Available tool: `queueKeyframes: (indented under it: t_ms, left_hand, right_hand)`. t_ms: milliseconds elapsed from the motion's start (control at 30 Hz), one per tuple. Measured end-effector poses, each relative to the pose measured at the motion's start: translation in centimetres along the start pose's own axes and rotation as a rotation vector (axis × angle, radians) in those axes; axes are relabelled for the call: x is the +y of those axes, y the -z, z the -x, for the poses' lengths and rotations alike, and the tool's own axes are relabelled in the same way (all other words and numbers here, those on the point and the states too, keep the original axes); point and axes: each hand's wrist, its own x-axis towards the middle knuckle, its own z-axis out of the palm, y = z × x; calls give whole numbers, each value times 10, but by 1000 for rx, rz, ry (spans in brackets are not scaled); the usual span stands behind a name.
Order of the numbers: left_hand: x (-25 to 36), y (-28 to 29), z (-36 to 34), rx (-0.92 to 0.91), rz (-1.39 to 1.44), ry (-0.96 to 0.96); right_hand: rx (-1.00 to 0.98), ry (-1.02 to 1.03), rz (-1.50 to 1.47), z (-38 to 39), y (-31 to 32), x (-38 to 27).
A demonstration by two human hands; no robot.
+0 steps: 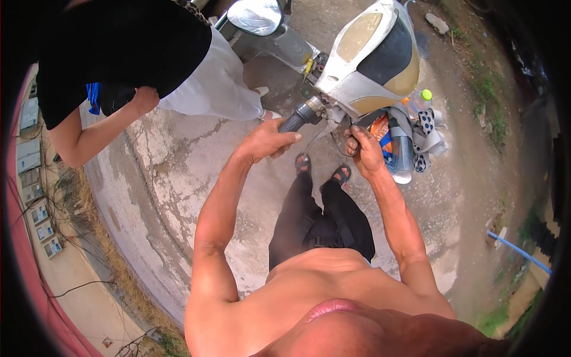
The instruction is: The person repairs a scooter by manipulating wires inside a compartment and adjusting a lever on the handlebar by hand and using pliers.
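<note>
A white and gold scooter handlebar housing [357, 83] with a dark panel stands in front of me. My left hand [264, 141] is wrapped around its grey rubber handlebar grip [292, 121]. A metal brake lever [322, 134] curves out beside the grip, below the housing. Under the housing, my right hand [367, 153] has its fingers curled at a thin dark cable [336, 144]. The fingers seem pinched on this cable, though its end is hidden behind them.
A person in a black top and white trousers [208, 80] stands at the left, close to the scooter. A round mirror [254, 16] is at the top. Past my right hand are a clear bottle [420, 100] with a green cap and a grey strap bundle [423, 134]. A blue pipe [520, 253] lies at the right.
</note>
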Motion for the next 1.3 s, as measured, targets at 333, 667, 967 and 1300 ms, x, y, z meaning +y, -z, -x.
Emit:
queueKeyframes:
  t_ms: [333,667,967,1300]
  left_hand:
    - [-9,-45,9,756,-751,-283]
    - [-5,-55,5,808,-763,-285]
    - [-6,-56,5,808,-863,-272]
    - [-5,-47,6,728,-877,-213]
  right_hand:
    - [63,1,7,-14,-30,-17]
    - [76,110,46,-5,-31,-15]
    - [57,83,55,-9,-31,-14]
    - [5,52,-8,-9,-31,-14]
